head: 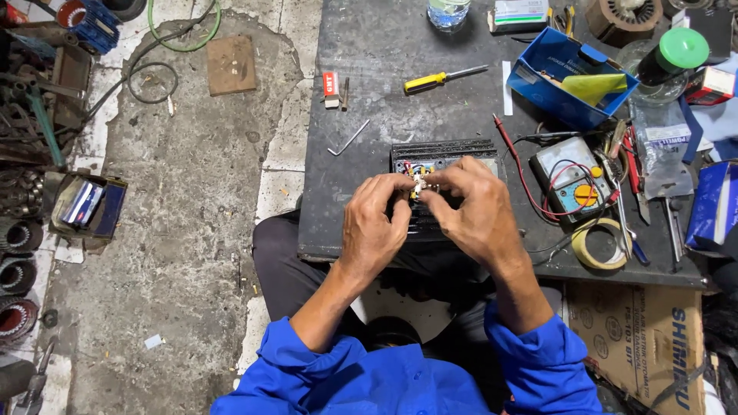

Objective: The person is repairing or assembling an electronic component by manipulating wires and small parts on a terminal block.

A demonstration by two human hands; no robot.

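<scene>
black ribbed motor (pixel 444 151) lies on the dark table (pixel 369 92), and both hands sit on top of it, close together, over its open box of coloured wires (pixel 419 170). left hand (pixel 374 223) and right hand (pixel 469 207) each have their fingers curled in and pinch a small pale part (pixel 419 184) in the middle of the motor. right of the motor sits a meter (pixel 570 178) with red leads and a tape roll (pixel 601 244), behind it lies a yellow screwdriver (pixel 442 78), and left of it lies a bent hex key (pixel 348 138).
</scene>
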